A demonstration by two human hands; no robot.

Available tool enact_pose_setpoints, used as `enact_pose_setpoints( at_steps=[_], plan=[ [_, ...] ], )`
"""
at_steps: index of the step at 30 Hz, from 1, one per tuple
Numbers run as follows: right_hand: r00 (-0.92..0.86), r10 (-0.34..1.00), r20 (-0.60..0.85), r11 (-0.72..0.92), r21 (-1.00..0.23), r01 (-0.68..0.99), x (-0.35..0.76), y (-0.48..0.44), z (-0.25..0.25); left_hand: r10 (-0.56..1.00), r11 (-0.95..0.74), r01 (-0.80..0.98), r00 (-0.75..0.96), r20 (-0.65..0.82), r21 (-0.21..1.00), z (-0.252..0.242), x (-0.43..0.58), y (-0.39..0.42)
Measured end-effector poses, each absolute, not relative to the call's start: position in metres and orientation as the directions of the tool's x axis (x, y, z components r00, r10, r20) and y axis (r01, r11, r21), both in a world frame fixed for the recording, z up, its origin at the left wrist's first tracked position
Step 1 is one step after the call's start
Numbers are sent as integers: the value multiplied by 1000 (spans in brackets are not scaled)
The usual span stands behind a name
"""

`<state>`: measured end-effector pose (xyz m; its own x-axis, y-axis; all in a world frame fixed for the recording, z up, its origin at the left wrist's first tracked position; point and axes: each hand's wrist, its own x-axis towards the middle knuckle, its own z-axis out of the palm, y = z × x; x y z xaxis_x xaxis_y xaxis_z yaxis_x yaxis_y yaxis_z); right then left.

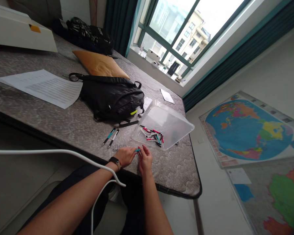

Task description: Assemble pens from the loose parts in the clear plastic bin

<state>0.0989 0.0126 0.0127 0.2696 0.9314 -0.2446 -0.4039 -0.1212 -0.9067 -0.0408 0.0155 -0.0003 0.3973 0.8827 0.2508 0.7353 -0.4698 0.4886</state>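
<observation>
Over the front of the mattress, my left hand [126,156] is closed around a small teal pen [137,150], mostly covered by fingers. My right hand [145,159] pinches at the other end of it, fingertips close to those of the left. Whether the pen is whole or in parts cannot be made out. To the left lie a teal-and-black pen [109,136] and a white-and-black pen [113,138], side by side. Just beyond my hands, a clear plastic bin [176,125] lies tipped, with red, black, white and teal pens and pen parts [155,135] in it.
A black backpack [112,96] rests behind the two pens. Printed paper [45,86] and a brown padded envelope [100,63] lie farther back. The mattress [176,169] ends in a dark edge before my knees. A white cable [63,152] crosses above my left forearm.
</observation>
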Motion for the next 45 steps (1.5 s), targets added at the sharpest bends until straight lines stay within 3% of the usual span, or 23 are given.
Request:
enact_pose_setpoints(
  at_steps=[11, 16, 19, 21, 24, 26, 28, 38, 45],
  plan=[
    [223, 970, -98, -69, -989, -134, 103, 4, 16, 889, -457, 744, 400, 223, 487, 3, -42, 15],
    [142, 989, 41, 1, -962, 274, 116, 58, 29, 892, -452, 749, 393, 224, 484, 4, -42, 14],
    [112, 991, 68, -11, -810, 586, 118, 113, 49, 896, -443, 749, 387, 218, 493, 5, -42, 14],
    [58, 994, 89, 10, -623, 782, 115, 148, 61, 894, -447, 743, 393, 217, 498, 6, -42, 14],
    [-33, 999, 28, 39, -304, 952, 104, 187, 70, 897, -440, 748, 395, 199, 497, 5, -43, 15],
    [-52, 997, -65, 41, -149, 988, 97, 204, 69, 896, -439, 748, 402, 186, 498, 4, -43, 16],
    [-49, 990, -135, 38, -79, 996, 91, 214, 64, 895, -440, 745, 406, 182, 501, 4, -43, 17],
    [-88, 965, -246, 91, -3, 996, 84, 222, 56, 892, -445, 730, 414, 183, 518, 8, -44, 18],
    [-135, 947, -290, 137, -15, 990, 79, 220, 61, 891, -443, 731, 421, 167, 519, 13, -44, 17]
  ],
)
